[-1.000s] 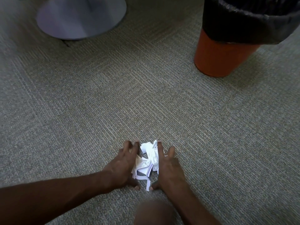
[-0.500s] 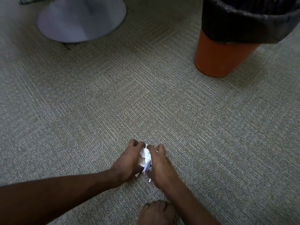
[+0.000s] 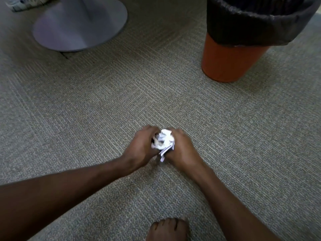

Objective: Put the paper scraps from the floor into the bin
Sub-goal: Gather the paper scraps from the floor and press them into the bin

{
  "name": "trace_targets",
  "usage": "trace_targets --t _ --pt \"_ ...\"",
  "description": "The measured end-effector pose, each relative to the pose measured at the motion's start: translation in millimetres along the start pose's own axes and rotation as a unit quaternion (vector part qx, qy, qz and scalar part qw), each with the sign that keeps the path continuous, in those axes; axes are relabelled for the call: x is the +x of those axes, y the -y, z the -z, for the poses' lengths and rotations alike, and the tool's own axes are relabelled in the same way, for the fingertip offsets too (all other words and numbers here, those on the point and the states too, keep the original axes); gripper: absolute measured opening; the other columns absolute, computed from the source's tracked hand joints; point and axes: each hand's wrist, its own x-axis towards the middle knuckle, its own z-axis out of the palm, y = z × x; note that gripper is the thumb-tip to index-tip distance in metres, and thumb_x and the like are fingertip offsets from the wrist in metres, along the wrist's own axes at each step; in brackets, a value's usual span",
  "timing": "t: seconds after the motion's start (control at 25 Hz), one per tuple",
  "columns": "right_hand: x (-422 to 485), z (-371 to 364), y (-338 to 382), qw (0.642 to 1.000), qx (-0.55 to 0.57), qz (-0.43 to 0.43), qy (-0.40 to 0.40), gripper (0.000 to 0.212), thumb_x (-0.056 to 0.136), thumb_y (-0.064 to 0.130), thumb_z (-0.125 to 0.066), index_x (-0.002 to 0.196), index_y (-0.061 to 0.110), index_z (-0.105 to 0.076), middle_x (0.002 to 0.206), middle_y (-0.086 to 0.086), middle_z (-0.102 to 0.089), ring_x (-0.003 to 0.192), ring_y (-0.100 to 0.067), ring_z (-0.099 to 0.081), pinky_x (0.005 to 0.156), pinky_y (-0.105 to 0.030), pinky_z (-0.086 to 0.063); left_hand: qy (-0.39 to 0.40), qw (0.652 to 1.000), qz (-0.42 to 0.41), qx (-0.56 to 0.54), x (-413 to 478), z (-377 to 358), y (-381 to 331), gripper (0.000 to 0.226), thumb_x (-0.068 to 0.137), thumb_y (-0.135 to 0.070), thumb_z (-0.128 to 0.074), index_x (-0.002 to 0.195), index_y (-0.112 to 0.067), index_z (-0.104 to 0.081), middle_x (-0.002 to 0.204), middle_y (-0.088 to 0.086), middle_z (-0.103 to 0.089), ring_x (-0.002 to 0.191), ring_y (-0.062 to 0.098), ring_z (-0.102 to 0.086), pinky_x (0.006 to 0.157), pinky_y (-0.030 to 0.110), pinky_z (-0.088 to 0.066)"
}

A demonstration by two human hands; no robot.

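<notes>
Paper scraps (image 3: 164,141) bunched between left hand (image 3: 140,150) and right hand (image 3: 182,150), both clasping | step: gathering off floor (image 3: 121,105) | next: lift to bin (image 3: 225,61)

White paper scraps (image 3: 164,140) — crumpled, with faint purplish edges on the lower strips — stand out against a grey-green carpet floor (image 3: 173,94) flecked in pale and dark threads, its fine ribbed lines running in different directions from one square tile to the next. The bin (image 3: 225,61) is burnt orange, its top wrapped in a glossy black liner (image 3: 251,26). At upper left a round pedestal base (image 3: 79,26) shows a smooth bluish grey — and beside it a shoe (image 3: 24,2) appears pale grey with white lacing.
</notes>
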Motion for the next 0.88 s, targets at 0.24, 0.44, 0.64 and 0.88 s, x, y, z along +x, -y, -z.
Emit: trace_targets --t 0.24,0.44,0.64,0.88 --pt "40 86 32 0.993 -0.017 0.072 -0.095 0.063 0.069 0.009 -0.086 0.126 0.022 -0.061 0.113 0.0 -0.058 0.098 -0.012 -0.057 0.07 0.0 -0.035 -0.052 0.994 -0.086 0.041 77 40 -58 0.028 0.075 -0.019 -0.083 0.096 -0.015 -0.066 0.091 0.001 -0.061 0.076 0.011 -0.057 0.064 0.013 -0.042" --pt "63 155 55 0.974 -0.056 0.121 -0.184 0.065 0.07 0.011 -0.086 0.129 0.02 -0.06 0.112 0.001 -0.055 0.096 -0.01 -0.054 0.07 -0.003 -0.037 -0.092 0.979 -0.177 0.048 132 67 -120 0.026 0.078 -0.02 -0.081 0.089 -0.023 -0.058 0.087 -0.007 -0.053 0.072 -0.001 -0.048 0.06 0.008 -0.035" --pt "84 247 89 0.941 -0.109 0.168 -0.274 0.056 0.07 0.019 -0.085 0.122 0.021 -0.062 0.109 -0.002 -0.059 0.091 -0.006 -0.05 0.07 0.003 -0.033 -0.148 0.954 -0.249 0.074 197 94 -194 0.026 0.078 -0.021 -0.08 0.097 -0.012 -0.065 0.095 -0.001 -0.053 0.076 0.01 -0.05 0.058 0.012 -0.034" --pt "126 347 116 0.912 -0.161 0.184 -0.328 0.042 0.072 0.03 -0.077 0.111 0.021 -0.065 0.104 0.001 -0.066 0.093 -0.017 -0.062 0.072 -0.018 -0.039 -0.206 0.938 -0.273 0.047 275 102 -266 0.019 0.081 -0.02 -0.076 0.095 -0.011 -0.065 0.096 0.003 -0.057 0.081 0.014 -0.054 0.057 0.011 -0.034"
